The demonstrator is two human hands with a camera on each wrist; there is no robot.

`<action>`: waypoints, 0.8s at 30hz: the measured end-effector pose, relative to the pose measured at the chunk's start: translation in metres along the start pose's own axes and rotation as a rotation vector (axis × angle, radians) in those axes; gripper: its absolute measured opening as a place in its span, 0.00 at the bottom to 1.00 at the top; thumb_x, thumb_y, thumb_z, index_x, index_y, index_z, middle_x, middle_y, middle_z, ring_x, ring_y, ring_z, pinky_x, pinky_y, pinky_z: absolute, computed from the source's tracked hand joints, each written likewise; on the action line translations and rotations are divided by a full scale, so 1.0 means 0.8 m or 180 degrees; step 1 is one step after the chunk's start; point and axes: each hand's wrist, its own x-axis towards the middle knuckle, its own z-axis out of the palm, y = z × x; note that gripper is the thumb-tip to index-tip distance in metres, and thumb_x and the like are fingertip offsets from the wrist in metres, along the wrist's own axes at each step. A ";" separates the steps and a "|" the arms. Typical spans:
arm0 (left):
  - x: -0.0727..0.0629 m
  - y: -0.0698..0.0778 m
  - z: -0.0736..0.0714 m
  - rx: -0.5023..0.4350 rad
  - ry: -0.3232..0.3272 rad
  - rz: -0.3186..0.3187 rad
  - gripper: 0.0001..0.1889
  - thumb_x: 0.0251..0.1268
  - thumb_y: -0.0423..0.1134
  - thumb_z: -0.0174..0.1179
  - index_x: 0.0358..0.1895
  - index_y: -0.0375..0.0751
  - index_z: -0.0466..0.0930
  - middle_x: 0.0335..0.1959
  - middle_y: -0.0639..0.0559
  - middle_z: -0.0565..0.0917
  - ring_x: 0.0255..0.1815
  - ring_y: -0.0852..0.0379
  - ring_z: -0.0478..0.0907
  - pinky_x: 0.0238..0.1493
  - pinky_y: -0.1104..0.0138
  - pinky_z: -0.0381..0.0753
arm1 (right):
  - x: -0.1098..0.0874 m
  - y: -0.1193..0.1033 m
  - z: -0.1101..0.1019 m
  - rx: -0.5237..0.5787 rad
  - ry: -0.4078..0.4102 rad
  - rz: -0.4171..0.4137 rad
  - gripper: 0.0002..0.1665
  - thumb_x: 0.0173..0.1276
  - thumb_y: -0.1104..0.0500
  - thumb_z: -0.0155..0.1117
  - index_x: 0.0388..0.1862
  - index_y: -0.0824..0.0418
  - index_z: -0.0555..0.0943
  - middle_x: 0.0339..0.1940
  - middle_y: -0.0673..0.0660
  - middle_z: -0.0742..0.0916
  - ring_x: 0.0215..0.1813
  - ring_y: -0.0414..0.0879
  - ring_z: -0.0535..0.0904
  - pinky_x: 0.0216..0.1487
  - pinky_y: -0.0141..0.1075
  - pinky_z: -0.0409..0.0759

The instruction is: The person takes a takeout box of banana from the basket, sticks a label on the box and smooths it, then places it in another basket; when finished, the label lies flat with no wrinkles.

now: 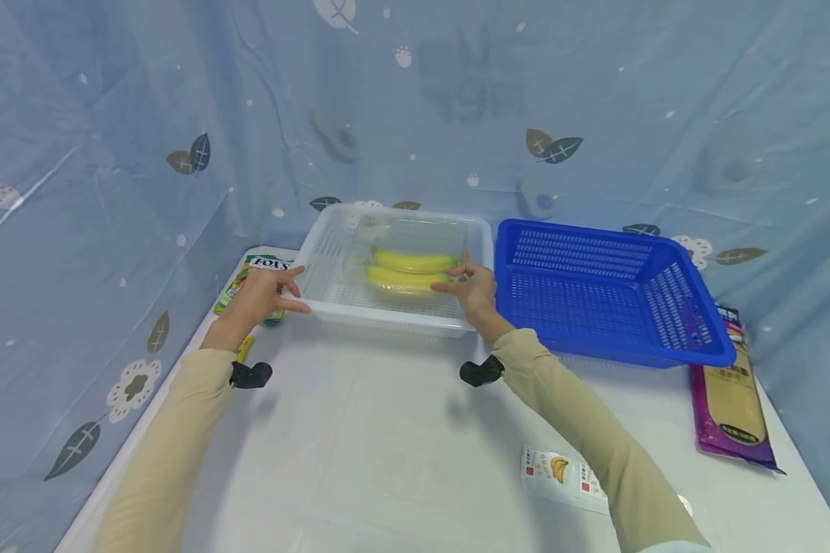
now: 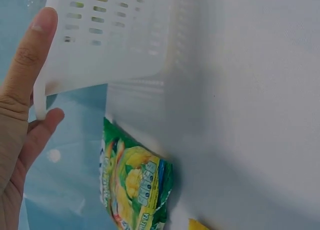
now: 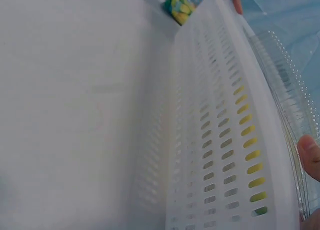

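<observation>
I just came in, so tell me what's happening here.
A person's left hand grips the rim of the white basket, while the right hand holds one end of a clear container of bananas inside that basket. A blue basket stands beside it on the right; a green snack bag lies near the left hand.

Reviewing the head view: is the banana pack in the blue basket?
No, the banana pack is inside the white basket.
</observation>
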 end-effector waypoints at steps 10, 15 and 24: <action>-0.002 0.001 -0.002 0.0017 -0.0064 -0.0033 0.14 0.42 0.43 0.75 0.27 0.37 0.83 0.61 0.38 0.74 0.17 0.57 0.54 0.19 0.69 0.57 | -0.010 -0.002 0.001 -0.0028 -0.0074 -0.0005 0.19 0.46 0.72 0.76 0.38 0.73 0.80 0.73 0.52 0.66 0.74 0.54 0.56 0.70 0.39 0.59; 0.000 0.001 -0.001 0.0024 -0.0041 -0.0030 0.14 0.41 0.44 0.75 0.26 0.37 0.83 0.59 0.38 0.77 0.17 0.57 0.54 0.19 0.69 0.57 | -0.014 -0.004 0.000 0.0009 -0.0060 0.0034 0.17 0.48 0.73 0.75 0.37 0.73 0.80 0.73 0.52 0.65 0.74 0.55 0.56 0.70 0.39 0.61; 0.002 0.003 0.000 0.0016 -0.0060 -0.0069 0.16 0.42 0.45 0.75 0.29 0.37 0.85 0.45 0.39 0.84 0.18 0.57 0.54 0.21 0.68 0.57 | -0.019 -0.004 -0.002 0.0077 -0.0097 0.0020 0.16 0.48 0.74 0.75 0.35 0.73 0.79 0.73 0.52 0.65 0.74 0.54 0.57 0.67 0.37 0.65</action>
